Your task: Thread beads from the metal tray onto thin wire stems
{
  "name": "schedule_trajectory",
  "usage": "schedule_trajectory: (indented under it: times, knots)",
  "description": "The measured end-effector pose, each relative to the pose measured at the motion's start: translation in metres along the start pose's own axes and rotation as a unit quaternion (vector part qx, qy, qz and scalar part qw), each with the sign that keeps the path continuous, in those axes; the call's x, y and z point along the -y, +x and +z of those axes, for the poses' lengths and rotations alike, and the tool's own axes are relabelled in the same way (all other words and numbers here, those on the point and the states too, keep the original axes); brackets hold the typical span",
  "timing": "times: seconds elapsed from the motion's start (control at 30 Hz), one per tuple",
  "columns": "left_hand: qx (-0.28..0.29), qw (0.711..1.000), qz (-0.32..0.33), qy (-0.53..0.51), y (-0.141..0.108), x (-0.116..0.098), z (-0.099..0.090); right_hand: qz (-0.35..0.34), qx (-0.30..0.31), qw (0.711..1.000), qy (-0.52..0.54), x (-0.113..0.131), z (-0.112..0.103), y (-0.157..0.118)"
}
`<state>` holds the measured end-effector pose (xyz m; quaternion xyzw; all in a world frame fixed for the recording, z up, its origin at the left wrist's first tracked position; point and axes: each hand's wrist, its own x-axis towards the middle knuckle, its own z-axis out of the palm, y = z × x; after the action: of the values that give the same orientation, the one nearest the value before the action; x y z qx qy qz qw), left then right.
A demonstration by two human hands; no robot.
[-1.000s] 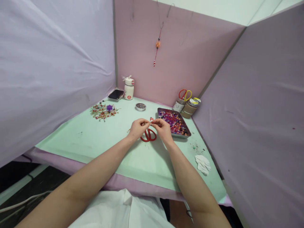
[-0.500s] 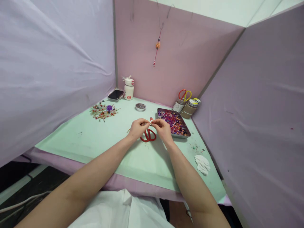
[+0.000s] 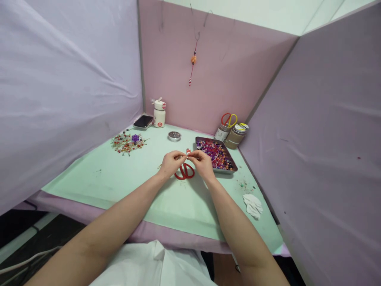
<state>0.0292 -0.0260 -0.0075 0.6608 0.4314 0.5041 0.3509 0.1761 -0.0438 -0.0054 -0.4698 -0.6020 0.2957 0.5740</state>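
Note:
My left hand [image 3: 172, 162] and my right hand [image 3: 203, 162] meet fingertip to fingertip over the middle of the table. Both are closed in a pinch. What lies between the fingers is too small to name. Just behind the fingertips shows a small red and white object [image 3: 188, 151]; whether a hand touches it I cannot tell. Under the hands, red-handled scissors [image 3: 188, 171] lie on the table, their blades hidden. Right of my right hand stands a dark metal tray [image 3: 229, 172] full of purple, red and orange beads [image 3: 212, 153].
At the left lies a pile of beaded strands [image 3: 126, 145]. Behind are a phone [image 3: 143, 121], a white bottle [image 3: 159, 115], a round clear case [image 3: 174, 136] and two jars, one holding scissors [image 3: 229, 120]. White gloves [image 3: 253, 205] lie front right. A beaded string [image 3: 193, 59] hangs at the back.
The view has shifted slightly. Both hands stay pinched together in nearly the same place, and nothing on the table has visibly moved.

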Motion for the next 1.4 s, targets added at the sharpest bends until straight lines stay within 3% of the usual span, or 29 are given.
schedule_trajectory:
  times: [0.63,1.4]
  knots:
    - [-0.002,1.0,-0.003,0.016,0.0007,-0.0003,-0.0008,-0.009,0.009,1.0,-0.003,0.0002,0.0004,-0.0003]
    - [0.037,0.999,-0.025,-0.031,0.0031,0.0009,0.0003,-0.05,-0.002,0.994,-0.1,0.0016,-0.0025,-0.0033]
